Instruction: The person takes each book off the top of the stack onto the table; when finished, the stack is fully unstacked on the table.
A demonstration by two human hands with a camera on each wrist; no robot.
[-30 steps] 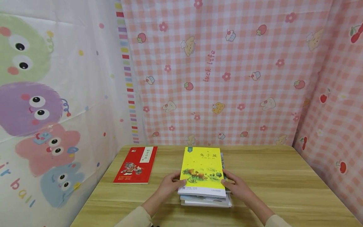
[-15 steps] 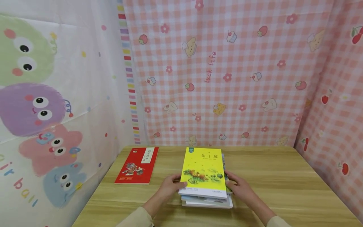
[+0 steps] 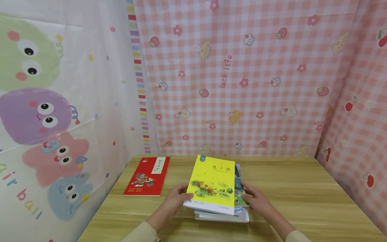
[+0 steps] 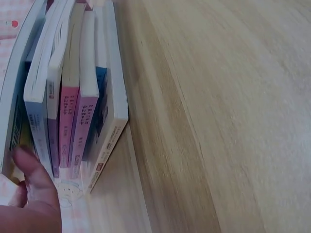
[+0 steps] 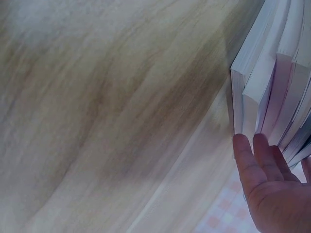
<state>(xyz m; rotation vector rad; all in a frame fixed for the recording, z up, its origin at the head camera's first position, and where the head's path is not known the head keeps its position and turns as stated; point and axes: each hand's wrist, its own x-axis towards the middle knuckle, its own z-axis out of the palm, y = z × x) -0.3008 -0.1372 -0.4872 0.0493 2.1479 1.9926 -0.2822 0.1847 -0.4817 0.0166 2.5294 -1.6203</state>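
A yellow book [image 3: 211, 186] with a cartoon cover lies skewed across the top of a stack of books [image 3: 222, 217]. My left hand [image 3: 170, 203] grips its near left corner, thumb on the cover. In the left wrist view, fingers of the left hand [image 4: 36, 187] reach in between this top book [image 4: 17, 82] and the books under it. Beneath it shows a blue-green picture book [image 3: 241, 193] on the right. My right hand [image 3: 257, 200] rests at the right side of the stack, thumb by that picture book's edge. In the right wrist view, the right hand's extended fingertips [image 5: 260, 141] touch the book edges.
A red book [image 3: 147, 176] lies face up at the left of the wooden table [image 3: 287, 188]. A pink checked curtain [image 3: 242, 101] hangs behind the table, with a white cartoon curtain [image 3: 99, 84] on the left and another pink curtain [image 3: 359, 134] on the right.
The left hand has shifted the yellow book leftward and turned it askew, uncovering more of the picture book below. The right thumb has come off the yellow cover; the right hand stays beside the stack.
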